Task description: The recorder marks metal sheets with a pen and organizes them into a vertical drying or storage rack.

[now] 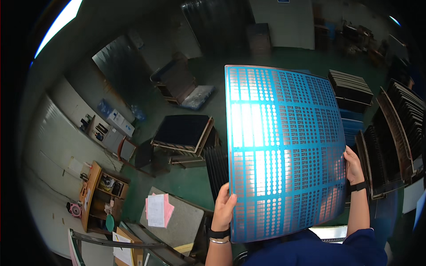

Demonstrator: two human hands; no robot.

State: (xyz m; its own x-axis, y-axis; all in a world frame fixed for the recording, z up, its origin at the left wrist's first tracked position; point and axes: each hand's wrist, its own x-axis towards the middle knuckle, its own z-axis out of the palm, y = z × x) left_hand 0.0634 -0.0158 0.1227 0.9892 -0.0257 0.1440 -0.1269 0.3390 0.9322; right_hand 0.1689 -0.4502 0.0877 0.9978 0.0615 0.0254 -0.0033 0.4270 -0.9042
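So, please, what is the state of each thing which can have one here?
Panel: held up between both hands
Left hand: gripping the panel's left edge
Right hand: gripping its right edge
White sheet: lying on pink paper
Desk: open-fronted, things inside
Right rack: loaded with thin boards
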